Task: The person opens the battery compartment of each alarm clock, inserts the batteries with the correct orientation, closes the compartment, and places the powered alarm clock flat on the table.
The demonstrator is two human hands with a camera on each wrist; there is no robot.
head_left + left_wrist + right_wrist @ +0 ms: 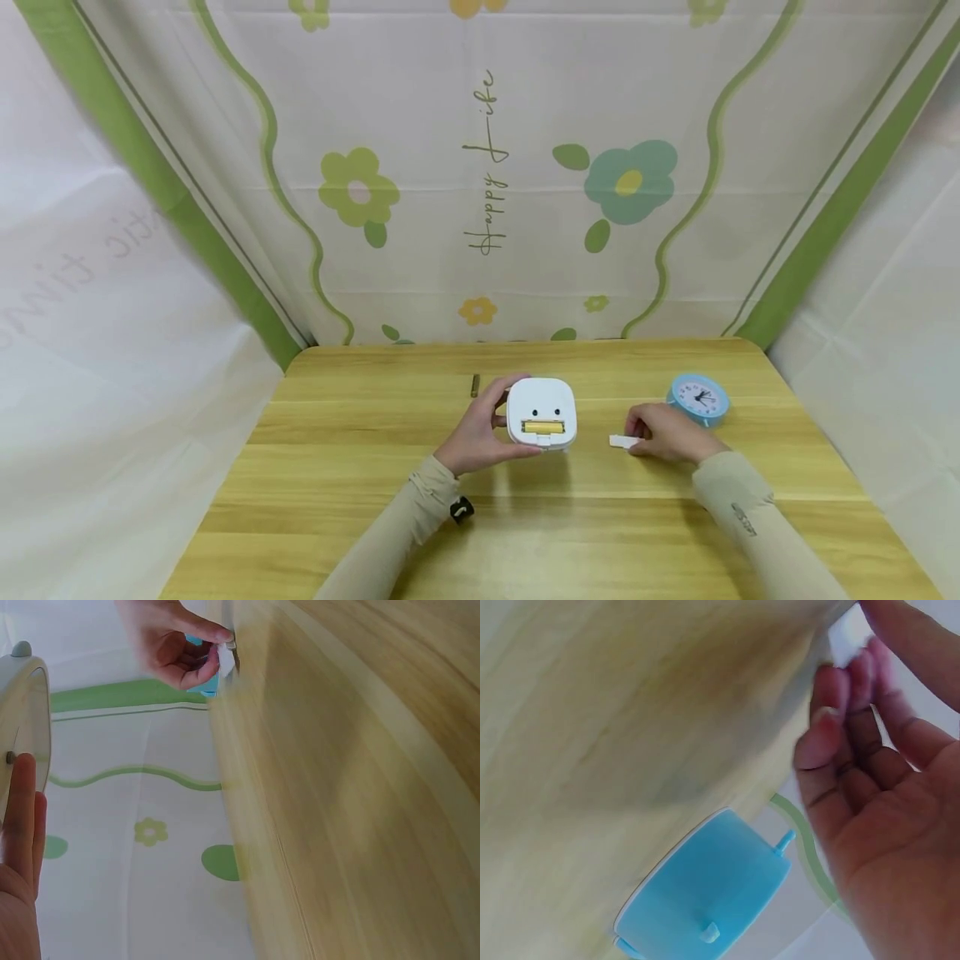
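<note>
My left hand [480,432] grips a white alarm clock [542,396] above the table, its back turned up to the head view. A yellow battery [543,427] lies in the clock's uncovered compartment. In the left wrist view, the clear front and a small knob of the clock [37,697] show at the left edge. To the right of it, my right hand [670,433] pinches a small white battery cover [624,442] low over the tabletop. Curled fingers of the right hand [885,787] fill the right side of the right wrist view; the cover is mostly hidden there.
A light blue alarm clock [699,398] lies face up just beyond the right hand. Behind the left hand, a dark gold battery [475,385] lies on the wooden table [345,467]. Flowered curtains [420,275] hang at the back and both sides.
</note>
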